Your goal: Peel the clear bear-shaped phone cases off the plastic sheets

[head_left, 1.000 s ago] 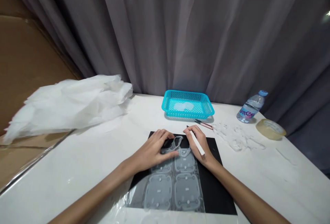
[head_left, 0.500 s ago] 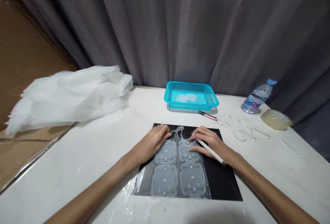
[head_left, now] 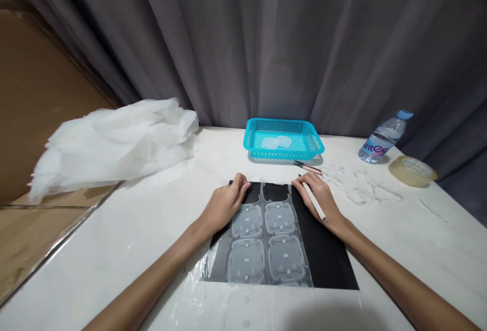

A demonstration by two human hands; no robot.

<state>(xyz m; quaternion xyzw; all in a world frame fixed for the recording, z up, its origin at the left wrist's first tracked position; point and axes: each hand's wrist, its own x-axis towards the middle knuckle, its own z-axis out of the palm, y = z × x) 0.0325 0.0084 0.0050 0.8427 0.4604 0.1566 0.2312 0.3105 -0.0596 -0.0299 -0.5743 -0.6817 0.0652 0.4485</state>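
While the left hand [head_left: 223, 205] drew thumb and fingertips together near the upper-left edge, we couldn't tell whether they pinched the clear moulded film [head_left: 283, 219], flat on a black mat [head_left: 331, 260]. The right hand's [head_left: 324, 200] fingers curled around a white pen-like tool [head_left: 314, 201]. Uneven pulling, we judged, could tear the thin strip [head_left: 262, 195]; the tool's tip, drifting, could nick it.

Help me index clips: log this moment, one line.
clear sheet : over black mat; left hand : at sheet's far edge; right hand : holding white tool; blue basket : beyond mat
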